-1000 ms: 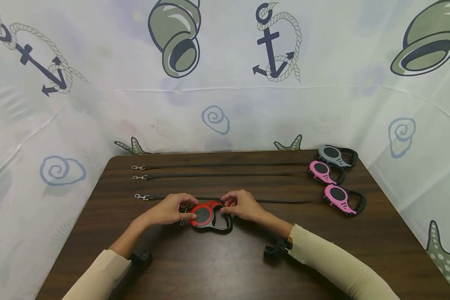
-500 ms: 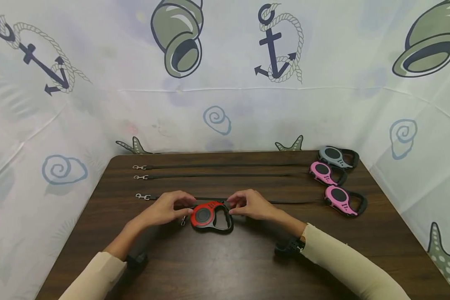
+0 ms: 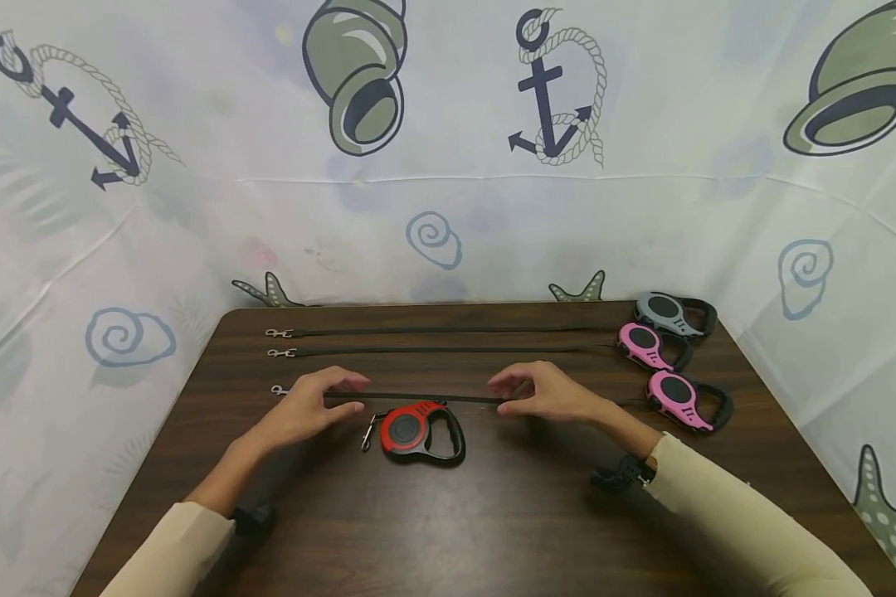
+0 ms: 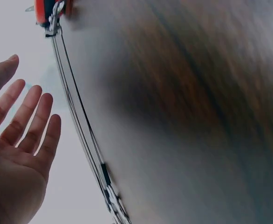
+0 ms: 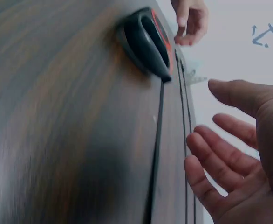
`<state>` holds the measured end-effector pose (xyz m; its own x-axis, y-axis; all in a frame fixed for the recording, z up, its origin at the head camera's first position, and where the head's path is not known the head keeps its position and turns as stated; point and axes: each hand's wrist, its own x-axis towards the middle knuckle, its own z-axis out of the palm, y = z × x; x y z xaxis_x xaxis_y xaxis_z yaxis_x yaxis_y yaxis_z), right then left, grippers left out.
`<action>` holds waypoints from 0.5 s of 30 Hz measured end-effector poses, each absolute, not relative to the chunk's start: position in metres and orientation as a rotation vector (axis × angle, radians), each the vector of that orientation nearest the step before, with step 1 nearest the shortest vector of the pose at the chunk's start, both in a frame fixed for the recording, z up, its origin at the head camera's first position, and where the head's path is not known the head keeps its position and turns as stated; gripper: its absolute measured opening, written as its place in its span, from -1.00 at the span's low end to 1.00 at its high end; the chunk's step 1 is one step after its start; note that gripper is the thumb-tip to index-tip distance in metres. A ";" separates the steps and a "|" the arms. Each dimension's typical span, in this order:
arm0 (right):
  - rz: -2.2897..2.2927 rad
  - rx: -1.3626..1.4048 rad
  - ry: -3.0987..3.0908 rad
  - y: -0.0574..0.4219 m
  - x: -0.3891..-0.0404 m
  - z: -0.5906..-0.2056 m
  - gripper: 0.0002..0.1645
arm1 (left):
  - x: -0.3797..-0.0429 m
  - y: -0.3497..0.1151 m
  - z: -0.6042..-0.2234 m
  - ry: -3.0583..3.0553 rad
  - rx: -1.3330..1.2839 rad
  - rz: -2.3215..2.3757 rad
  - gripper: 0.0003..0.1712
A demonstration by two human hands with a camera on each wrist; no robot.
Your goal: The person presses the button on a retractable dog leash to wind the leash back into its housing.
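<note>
A red and grey retractable dog leash (image 3: 404,429) with a black handle lies on the table in the head view, its metal clip (image 3: 367,436) at the left side. My left hand (image 3: 308,408) hovers to the left of it, fingers spread and relaxed, holding nothing. To its right my right hand (image 3: 549,391) is likewise relaxed and bare. Neither hand touches the leash. In the right wrist view the black handle (image 5: 146,44) shows beyond my right hand (image 5: 239,158). In the left wrist view the clip (image 4: 55,18) hangs at the red case, above my left hand (image 4: 22,140).
Two pink leashes (image 3: 672,396) and a grey leash (image 3: 660,308) sit along the table's right side. Their black straps (image 3: 448,350) stretch left across the dark wooden table (image 3: 433,531), ending in metal clips (image 3: 279,333). A patterned cloth (image 3: 448,99) hangs behind.
Both hands have let go of the red leash and moved apart, the left to the left, the right to the right. The red leash stays in place.
</note>
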<state>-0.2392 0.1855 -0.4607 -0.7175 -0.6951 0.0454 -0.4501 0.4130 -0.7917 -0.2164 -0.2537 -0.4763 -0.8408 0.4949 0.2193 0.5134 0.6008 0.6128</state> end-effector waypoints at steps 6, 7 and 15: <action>-1.184 -1.017 2.415 0.215 -0.242 -0.453 -0.44 | -0.221 -0.265 -0.478 -2.776 -0.840 -1.033 -0.47; -1.183 -1.008 2.415 0.219 -0.242 -0.452 -0.43 | -0.222 -0.268 -0.479 -2.772 -0.836 -1.029 -0.48; -1.077 -1.025 2.512 0.256 -0.244 -0.442 -0.47 | -0.224 -0.285 -0.481 -2.744 -0.777 -1.023 -0.50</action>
<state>-0.2439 0.2560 -0.4415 -0.7318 -0.6783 0.0665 -0.5158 0.4874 -0.7046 -0.2241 -0.2848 -0.4810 -0.8627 0.4253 0.2736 0.5006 0.6418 0.5810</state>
